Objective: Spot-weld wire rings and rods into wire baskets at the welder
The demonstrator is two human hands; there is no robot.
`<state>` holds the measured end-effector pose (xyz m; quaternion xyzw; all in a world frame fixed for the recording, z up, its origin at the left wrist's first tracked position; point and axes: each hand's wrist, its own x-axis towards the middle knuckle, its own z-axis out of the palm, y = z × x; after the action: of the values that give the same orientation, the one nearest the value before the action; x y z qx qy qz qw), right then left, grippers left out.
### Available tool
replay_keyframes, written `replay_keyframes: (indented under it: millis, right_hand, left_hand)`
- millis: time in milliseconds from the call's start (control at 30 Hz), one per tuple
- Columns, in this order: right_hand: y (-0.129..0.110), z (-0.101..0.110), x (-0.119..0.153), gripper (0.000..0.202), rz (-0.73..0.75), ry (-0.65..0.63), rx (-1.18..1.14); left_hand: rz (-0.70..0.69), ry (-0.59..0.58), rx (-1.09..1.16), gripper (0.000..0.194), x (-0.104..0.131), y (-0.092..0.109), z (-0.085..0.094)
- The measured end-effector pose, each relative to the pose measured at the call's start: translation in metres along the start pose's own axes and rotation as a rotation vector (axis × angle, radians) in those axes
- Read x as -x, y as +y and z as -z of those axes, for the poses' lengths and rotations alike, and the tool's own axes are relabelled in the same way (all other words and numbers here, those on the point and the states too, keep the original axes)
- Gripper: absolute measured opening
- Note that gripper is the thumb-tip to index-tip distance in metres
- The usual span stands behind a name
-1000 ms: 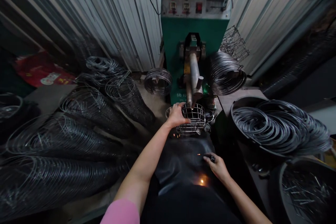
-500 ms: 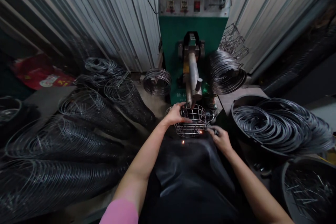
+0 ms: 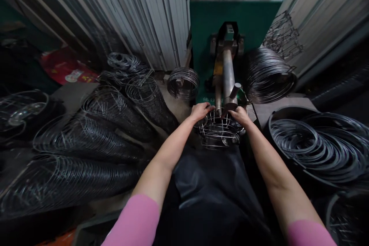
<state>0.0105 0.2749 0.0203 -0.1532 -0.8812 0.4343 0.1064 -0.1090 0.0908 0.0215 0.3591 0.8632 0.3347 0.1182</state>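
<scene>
A round wire basket (image 3: 219, 132) sits under the metal arms of a green spot welding machine (image 3: 201, 42). My left hand (image 3: 201, 111) grips the basket's upper left rim, fingers curled over the wire. On the opposite side my right hand (image 3: 240, 116) is closed at the upper right rim, thumb and fingers pinched together. Between my hands, the welder's electrode tip (image 3: 223, 113) comes down at the basket's far edge. What exactly lies under my right fingertips is too small to make out.
Stacks of wire rings (image 3: 86, 177) lie on the left. A wire coil (image 3: 183, 83) and a larger coil (image 3: 269, 75) flank the machine. To the right stands a black tub (image 3: 272, 123) full of rings, with a bin (image 3: 331, 215) of short wire pieces nearer me.
My right hand has moved up from the basket's lower right to its upper rim. The basket has tilted or turned, and the sparks are gone. The view has shifted down and left.
</scene>
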Motion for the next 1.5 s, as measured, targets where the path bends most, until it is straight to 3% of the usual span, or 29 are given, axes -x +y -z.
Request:
replay_keyframes:
  millis: [67, 133, 233, 300, 333, 433, 500, 567, 633, 700, 767, 833, 900, 967, 1100, 1233, 1400, 1500]
  right_hand:
    - [0.001, 0.001, -0.007, 0.035, 0.000, -0.005, 0.016]
    - [0.003, 0.005, -0.011, 0.034, 0.003, -0.059, 0.021]
    - [0.007, 0.013, -0.012, 0.039, -0.004, -0.113, 0.027]
    - [0.008, 0.017, -0.009, 0.044, -0.009, -0.116, 0.015]
    - [0.007, 0.017, -0.007, 0.047, -0.018, -0.113, 0.006]
    - [0.001, 0.014, 0.003, 0.055, -0.059, -0.147, -0.029]
    - [-0.003, 0.011, 0.012, 0.058, -0.074, -0.192, -0.060]
    - [-0.006, 0.008, 0.024, 0.059, -0.080, -0.211, -0.101]
    - [-0.006, 0.005, 0.036, 0.059, -0.112, -0.179, -0.145]
    - [-0.007, -0.001, 0.047, 0.055, -0.158, -0.138, -0.192]
    - [-0.010, -0.011, 0.057, 0.049, -0.181, -0.101, -0.224]
    - [-0.018, -0.024, 0.065, 0.042, -0.192, -0.062, -0.226]
    - [-0.032, -0.038, 0.072, 0.039, -0.226, -0.021, -0.209]
    - [-0.048, -0.050, 0.078, 0.037, -0.275, -0.001, -0.191]
    - [-0.074, -0.060, 0.085, 0.033, -0.325, -0.008, -0.125]
    - [-0.084, -0.060, 0.086, 0.032, -0.362, -0.017, -0.052]
    - [-0.090, -0.067, 0.083, 0.027, -0.401, -0.032, 0.072]
    - [-0.093, -0.073, 0.083, 0.025, -0.371, -0.026, 0.160]
  left_hand:
    - [-0.005, 0.087, 0.020, 0.035, -0.001, -0.007, 0.005]
    - [-0.060, 0.094, 0.092, 0.031, 0.009, -0.020, 0.015]
    - [-0.106, -0.141, 0.222, 0.029, 0.040, -0.047, 0.025]
    - [-0.095, -0.308, 0.306, 0.031, 0.065, -0.059, 0.022]
    - [-0.078, -0.328, 0.335, 0.030, 0.075, -0.062, 0.018]
    - [-0.068, -0.219, 0.354, 0.019, 0.098, -0.056, 0.004]
    - [-0.164, -0.185, 0.327, 0.016, 0.112, -0.043, 0.003]
    - [-0.322, -0.218, 0.259, 0.015, 0.132, -0.028, 0.014]
    - [-0.428, -0.246, 0.133, 0.015, 0.157, -0.017, 0.036]
    - [-0.412, -0.229, -0.034, 0.018, 0.186, -0.014, 0.064]
    - [-0.287, -0.171, -0.183, 0.021, 0.214, -0.023, 0.089]
    - [-0.127, -0.090, -0.285, 0.024, 0.240, -0.046, 0.106]
    - [0.020, -0.032, -0.338, 0.024, 0.264, -0.078, 0.110]
    - [0.175, -0.019, -0.333, 0.021, 0.285, -0.112, 0.100]
    - [0.440, -0.002, -0.260, 0.016, 0.313, -0.171, 0.061]
    - [0.601, 0.062, -0.239, 0.018, 0.324, -0.221, 0.034]
    - [0.808, 0.107, -0.226, 0.017, 0.322, -0.280, 0.028]
    - [0.888, 0.122, -0.224, 0.020, 0.321, -0.303, 0.019]
